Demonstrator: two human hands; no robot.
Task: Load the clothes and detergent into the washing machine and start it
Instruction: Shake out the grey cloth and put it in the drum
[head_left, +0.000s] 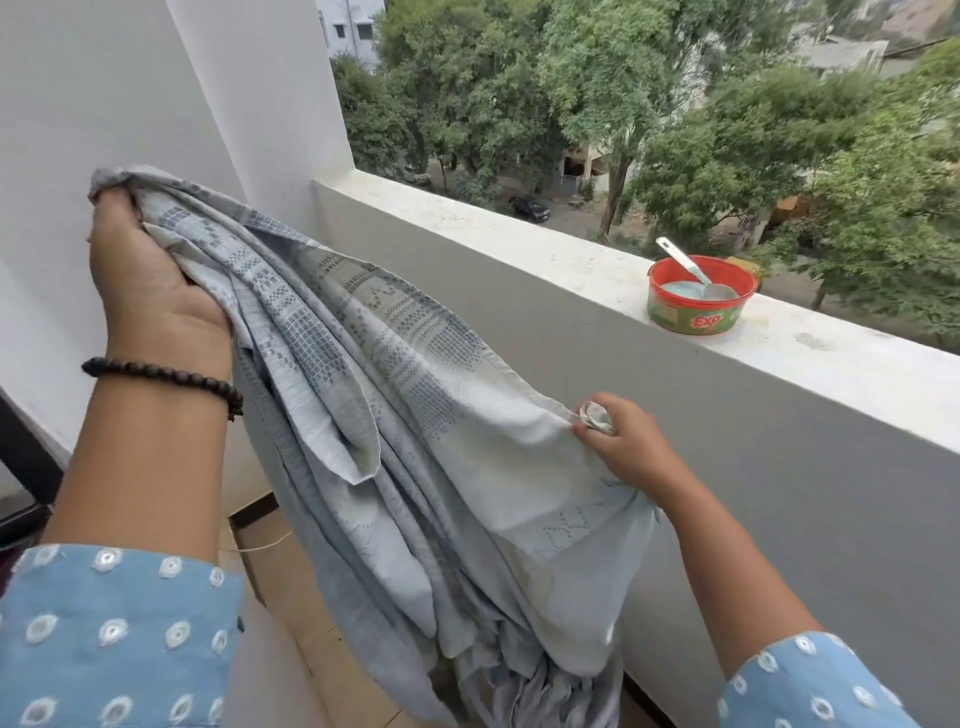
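Observation:
A large pale blue-grey patterned cloth (395, 395) hangs stretched between my two hands, its lower folds drooping toward the floor at the bottom centre. My left hand (140, 265), raised at the upper left, grips a bunched end of the cloth. My right hand (618, 436), lower and to the right, pinches a corner of the same cloth in its curled fingers. A red round tub (698, 299) with a green label holds a metal spoon (685, 265) and sits on the ledge at the right. No washing machine is in view.
A grey parapet wall (675, 415) with a white ledge (519, 234) runs diagonally across the balcony. A white pillar (249, 104) stands at the left. A black frame (26, 457) shows at the far left edge. Tan floor tiles (291, 587) lie below. Trees and a street lie beyond.

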